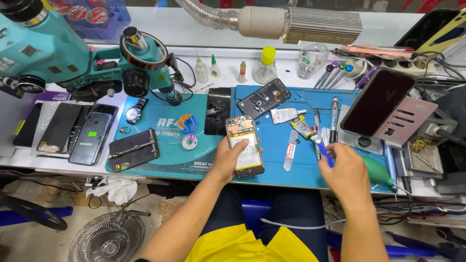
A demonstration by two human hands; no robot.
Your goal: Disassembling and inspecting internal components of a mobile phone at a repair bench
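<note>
Fingers of left hand clamp opened phone, long axis pointing away; right hand apparently grips blue tool.

Opened phone — flat, back uncovered
</note>
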